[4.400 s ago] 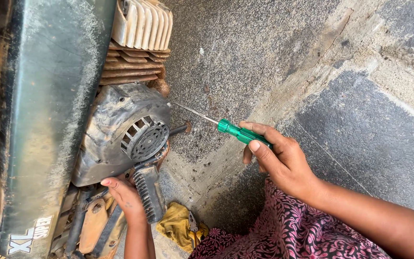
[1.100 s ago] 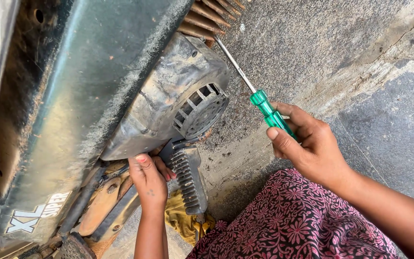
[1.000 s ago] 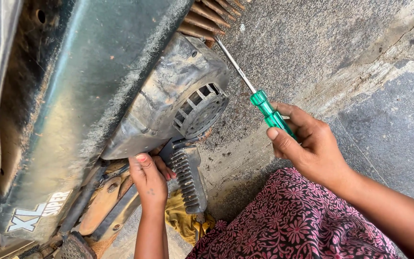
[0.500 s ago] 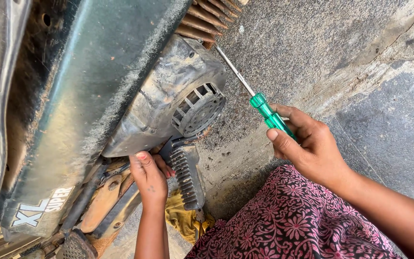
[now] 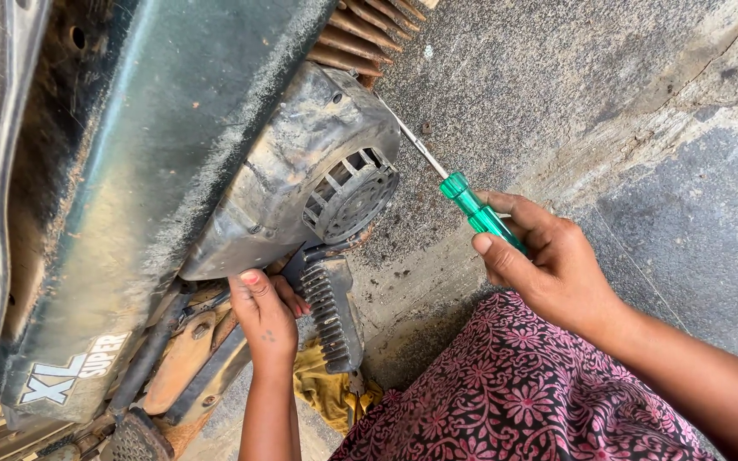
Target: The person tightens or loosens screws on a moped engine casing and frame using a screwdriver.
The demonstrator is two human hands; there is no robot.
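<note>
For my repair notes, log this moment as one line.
right hand: holds green screwdriver, tip at engine cover | left hand: under cover beside ribbed footrest | yellow rag below

Bare forearms, maroon floral-print garment [image 5: 523, 401]

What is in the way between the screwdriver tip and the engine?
Nothing visible. The right hand holds the green screwdriver, and its metal shaft runs over bare ground straight to the engine cover. The tip itself is hidden behind the cover's edge. The left hand sits lower, clear of it.
</note>
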